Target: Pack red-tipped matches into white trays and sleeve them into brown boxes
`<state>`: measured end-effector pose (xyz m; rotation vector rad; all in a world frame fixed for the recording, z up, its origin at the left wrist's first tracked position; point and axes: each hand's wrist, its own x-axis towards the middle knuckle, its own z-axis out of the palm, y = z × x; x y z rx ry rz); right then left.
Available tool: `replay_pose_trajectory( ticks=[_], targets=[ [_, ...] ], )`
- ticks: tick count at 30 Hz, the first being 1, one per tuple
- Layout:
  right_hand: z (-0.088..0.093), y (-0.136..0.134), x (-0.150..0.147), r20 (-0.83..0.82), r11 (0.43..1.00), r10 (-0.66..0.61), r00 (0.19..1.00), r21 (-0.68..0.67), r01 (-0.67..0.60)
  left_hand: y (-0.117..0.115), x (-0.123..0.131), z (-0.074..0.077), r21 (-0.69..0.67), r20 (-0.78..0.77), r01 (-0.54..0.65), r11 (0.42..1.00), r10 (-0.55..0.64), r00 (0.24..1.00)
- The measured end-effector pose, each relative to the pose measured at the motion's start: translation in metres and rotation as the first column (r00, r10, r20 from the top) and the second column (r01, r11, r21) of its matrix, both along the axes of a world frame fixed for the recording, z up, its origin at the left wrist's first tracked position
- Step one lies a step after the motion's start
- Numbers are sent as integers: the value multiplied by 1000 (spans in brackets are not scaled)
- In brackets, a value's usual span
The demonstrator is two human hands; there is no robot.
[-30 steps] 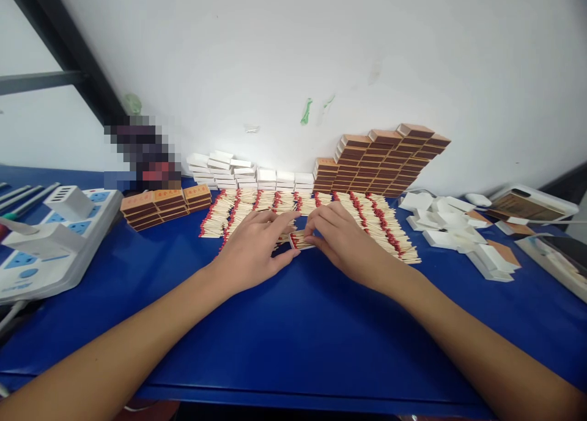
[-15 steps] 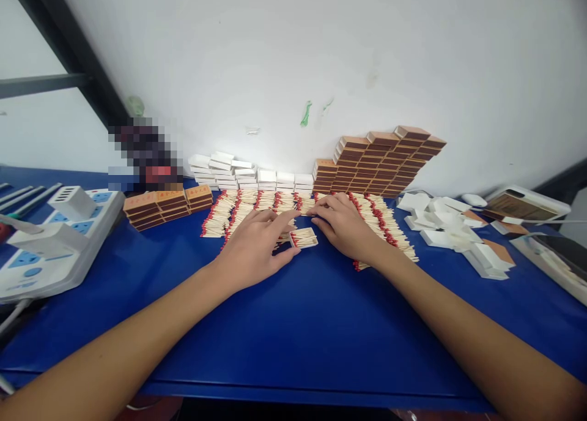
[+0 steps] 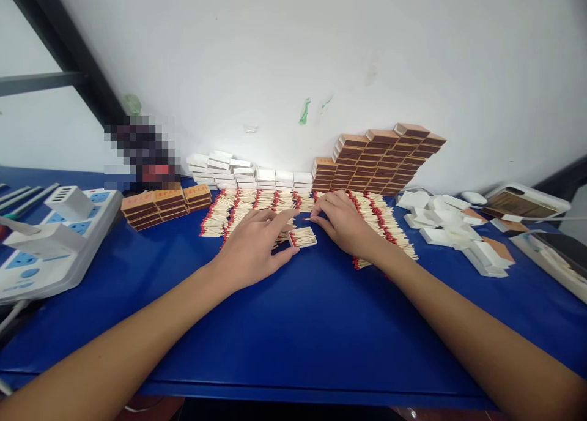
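A small white matchbox tray (image 3: 303, 237) filled with red-tipped matches lies on the blue table (image 3: 293, 329). My left hand (image 3: 257, 243) rests beside it, thumb and forefinger touching its left end. My right hand (image 3: 343, 222) sits just right of the tray on the spread of loose matches (image 3: 380, 219), fingertips pinched on a match or two. Rows of loose matches (image 3: 247, 210) stretch behind both hands.
Brown matchbox stacks (image 3: 380, 161) and white tray stacks (image 3: 238, 173) line the wall. More brown boxes (image 3: 165, 207) lie at the left, near a white power strip (image 3: 50, 237). Scattered white trays (image 3: 458, 231) and a phone (image 3: 527, 204) sit at the right.
My right hand let go of the tray and moved back onto the loose matches, where it now pinches some. The left hand stayed at the tray.
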<state>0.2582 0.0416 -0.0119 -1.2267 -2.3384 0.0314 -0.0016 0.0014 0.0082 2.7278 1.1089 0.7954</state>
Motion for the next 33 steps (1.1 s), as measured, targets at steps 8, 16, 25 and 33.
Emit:
replay_pose_trajectory(
  ticks=[8,16,25,33],
  targets=[
    [27,-39,-13,-28,991,132,991,21,-132,0,0,-1,-1,5,-5,1000,5,1000],
    [27,-46,-24,6,988,155,988,17,-155,-1,1,2,-17,2,3,1000,-3,1000],
    [32,-46,-1,-13,992,125,992,-11,-125,0,0,0,-11,26,4,1000,-4,1000],
    [30,-50,-7,-36,985,161,986,-61,-163,-2,1,1,-29,32,23,999,-22,999]
  ],
)
